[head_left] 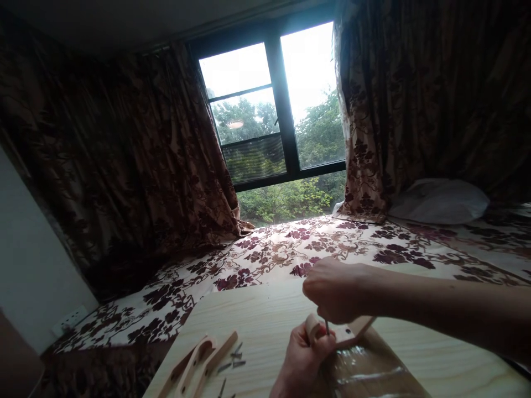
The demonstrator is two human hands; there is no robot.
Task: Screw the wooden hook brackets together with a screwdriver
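My right hand [336, 287] is closed in a fist around a screwdriver [327, 327]. Its handle is hidden in the fist, and only a thin metal shaft shows, pointing down. Just below, my left hand [305, 354] grips a pale wooden piece [346, 333] with a curved end and a dark hole. The shaft's tip meets the wood near my left fingertips; the exact contact is hidden. This wooden piece rests on a brown package [369, 367] wrapped in shiny clear film. To the left lie several similar wooden pieces [194, 365] and several loose screws [238, 364].
Everything rests on a light wooden board [257, 304] over a flowered cloth [265, 257]. Beyond are a window [290, 110] and patterned curtains [174, 155]. A white plastic bag [440, 200] lies at right, and a power strip [70, 320] at left.
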